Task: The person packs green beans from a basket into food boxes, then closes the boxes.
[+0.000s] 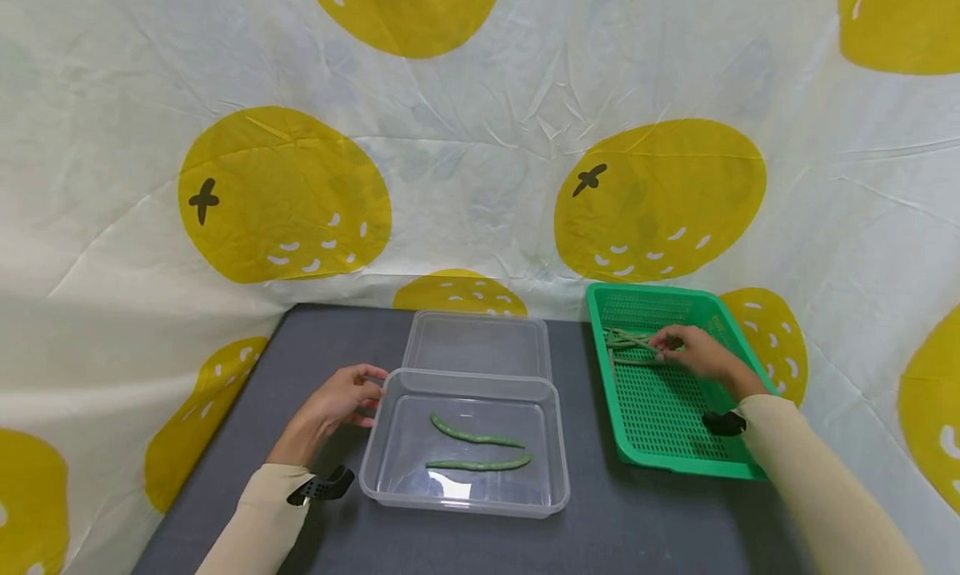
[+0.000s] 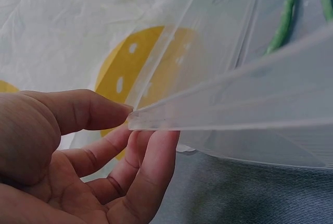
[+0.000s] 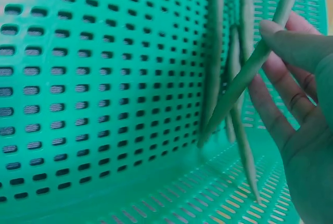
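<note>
Head view; from afar I see pinching;
left hand (image 1: 341, 400) pinches clear box (image 1: 502, 404) rim; right hand (image 1: 697, 354) pinches bean (image 3: 239, 84) inside green basket (image 1: 675, 421)

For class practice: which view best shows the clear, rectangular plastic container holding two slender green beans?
The head view: the clear, rectangular plastic container appears whole, both green beans inside. The left wrist shows part, its corner pinched by the left hand; the right wrist shows none.
</note>
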`<state>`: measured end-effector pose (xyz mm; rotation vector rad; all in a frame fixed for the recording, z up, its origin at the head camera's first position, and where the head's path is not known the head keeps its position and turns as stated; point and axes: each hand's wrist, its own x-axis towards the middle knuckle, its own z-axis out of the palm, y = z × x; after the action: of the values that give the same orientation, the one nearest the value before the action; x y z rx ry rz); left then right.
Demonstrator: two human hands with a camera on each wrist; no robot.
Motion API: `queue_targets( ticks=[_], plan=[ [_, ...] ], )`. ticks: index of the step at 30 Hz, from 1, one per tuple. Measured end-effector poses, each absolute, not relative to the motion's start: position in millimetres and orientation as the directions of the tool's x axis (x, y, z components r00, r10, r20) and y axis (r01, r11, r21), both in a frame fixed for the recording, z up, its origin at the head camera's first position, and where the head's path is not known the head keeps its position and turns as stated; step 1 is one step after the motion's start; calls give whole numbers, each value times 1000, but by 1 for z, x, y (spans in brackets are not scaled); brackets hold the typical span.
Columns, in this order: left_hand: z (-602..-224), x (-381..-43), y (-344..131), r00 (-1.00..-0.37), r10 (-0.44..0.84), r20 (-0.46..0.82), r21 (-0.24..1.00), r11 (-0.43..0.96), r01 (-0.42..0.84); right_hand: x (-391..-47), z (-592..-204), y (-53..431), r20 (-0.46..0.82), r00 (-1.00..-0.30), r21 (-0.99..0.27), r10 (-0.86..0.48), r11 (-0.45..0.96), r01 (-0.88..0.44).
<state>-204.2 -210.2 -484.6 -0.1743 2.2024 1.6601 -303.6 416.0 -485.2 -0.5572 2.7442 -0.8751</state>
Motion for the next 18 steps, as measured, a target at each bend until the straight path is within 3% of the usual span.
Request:
queue_targets(
  ticks=[18],
  plan=[
    [-479, -204, -211, -915, 130, -381, 896, 296, -331, -296, -448, 392, -24, -895, -653, -445, 685, -323]
  ],
)
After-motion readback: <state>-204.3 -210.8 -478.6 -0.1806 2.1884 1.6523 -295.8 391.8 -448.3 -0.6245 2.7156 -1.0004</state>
